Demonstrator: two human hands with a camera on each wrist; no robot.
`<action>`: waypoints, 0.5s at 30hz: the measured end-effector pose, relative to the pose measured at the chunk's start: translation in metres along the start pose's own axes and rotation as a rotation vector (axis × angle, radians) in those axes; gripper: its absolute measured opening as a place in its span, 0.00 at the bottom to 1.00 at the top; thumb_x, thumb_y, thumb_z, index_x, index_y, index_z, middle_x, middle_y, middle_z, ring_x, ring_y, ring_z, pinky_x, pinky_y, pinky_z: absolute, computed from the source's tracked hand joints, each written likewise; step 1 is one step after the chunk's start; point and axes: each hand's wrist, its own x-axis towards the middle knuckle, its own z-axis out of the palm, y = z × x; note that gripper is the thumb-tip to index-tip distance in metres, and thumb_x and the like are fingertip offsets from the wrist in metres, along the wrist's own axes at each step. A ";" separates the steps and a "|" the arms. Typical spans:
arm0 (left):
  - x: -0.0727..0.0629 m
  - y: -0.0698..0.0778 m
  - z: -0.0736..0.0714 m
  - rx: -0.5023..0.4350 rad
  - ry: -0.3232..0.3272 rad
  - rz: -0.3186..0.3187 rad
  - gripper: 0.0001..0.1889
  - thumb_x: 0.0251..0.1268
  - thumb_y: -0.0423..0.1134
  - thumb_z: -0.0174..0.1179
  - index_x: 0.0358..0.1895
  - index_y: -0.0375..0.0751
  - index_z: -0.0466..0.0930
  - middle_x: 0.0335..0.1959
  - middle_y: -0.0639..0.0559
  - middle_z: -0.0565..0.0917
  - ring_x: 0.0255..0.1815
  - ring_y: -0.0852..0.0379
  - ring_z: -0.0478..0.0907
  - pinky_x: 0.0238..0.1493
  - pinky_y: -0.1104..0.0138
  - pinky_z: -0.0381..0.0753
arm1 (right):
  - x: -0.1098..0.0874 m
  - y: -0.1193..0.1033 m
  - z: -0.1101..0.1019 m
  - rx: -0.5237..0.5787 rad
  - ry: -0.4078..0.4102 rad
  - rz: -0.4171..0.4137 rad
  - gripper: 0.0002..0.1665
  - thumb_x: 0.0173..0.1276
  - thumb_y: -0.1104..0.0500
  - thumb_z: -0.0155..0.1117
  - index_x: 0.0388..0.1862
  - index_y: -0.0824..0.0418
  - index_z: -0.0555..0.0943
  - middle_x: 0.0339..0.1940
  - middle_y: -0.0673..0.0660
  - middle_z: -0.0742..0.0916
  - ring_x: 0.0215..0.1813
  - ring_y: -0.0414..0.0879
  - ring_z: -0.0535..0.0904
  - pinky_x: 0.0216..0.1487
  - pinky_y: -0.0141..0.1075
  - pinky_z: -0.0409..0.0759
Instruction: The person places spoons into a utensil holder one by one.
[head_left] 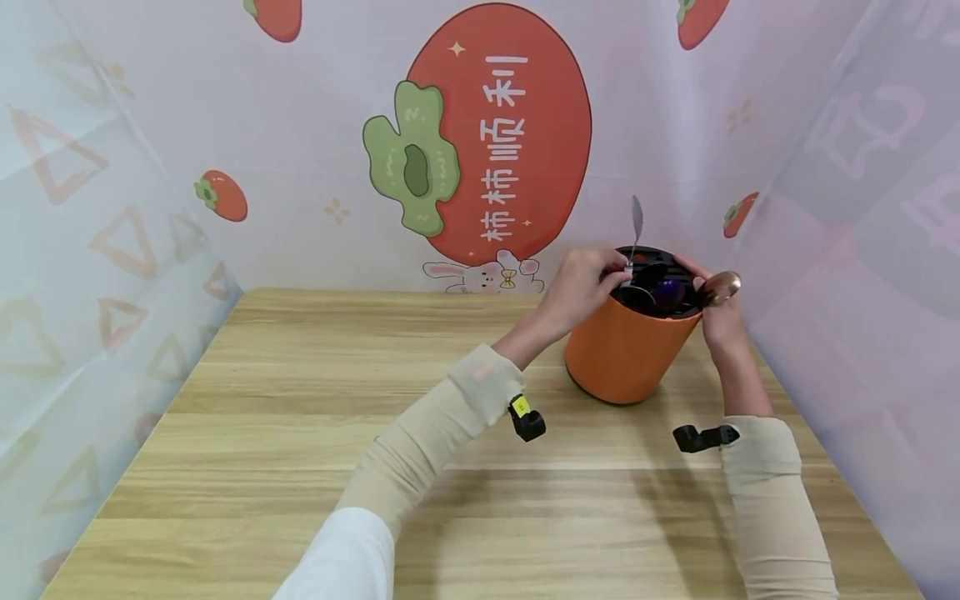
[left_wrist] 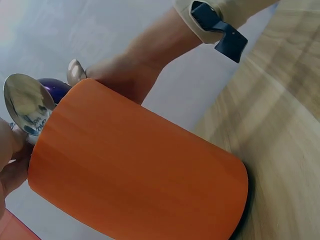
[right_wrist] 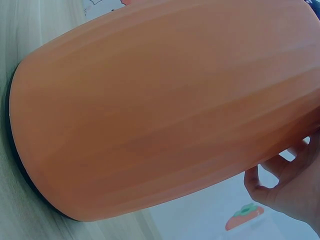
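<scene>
An orange utensil holder (head_left: 630, 350) with a black slotted top stands at the back right of the table. My left hand (head_left: 576, 287) is at its left rim, pinching the handle of a thin silver spoon (head_left: 637, 221) whose head points up. Round the right rim curl the fingers of my right hand (head_left: 722, 321), gripping the holder; in the right wrist view that hand (right_wrist: 295, 187) lies along its side. A coppery spoon (head_left: 722, 287) leans out beside the right hand. Between the hands sit a purple spoon (head_left: 669, 292) and another silver spoon (left_wrist: 27, 102). Handles inside the holder are hidden.
The wood-grain table (head_left: 315, 433) runs back to a printed cloth wall (head_left: 315, 125) close behind the holder. A cloth side wall (head_left: 855, 275) rises near the right hand. Small black wrist cameras hang from both sleeves.
</scene>
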 end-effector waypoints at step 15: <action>-0.035 -0.024 -0.020 0.173 -0.014 -0.073 0.09 0.72 0.35 0.58 0.48 0.43 0.87 0.45 0.51 0.86 0.48 0.57 0.82 0.51 0.69 0.82 | 0.006 0.004 0.004 0.006 -0.039 0.031 0.32 0.81 0.50 0.46 0.74 0.70 0.65 0.60 0.40 0.80 0.60 0.30 0.73 0.59 0.18 0.69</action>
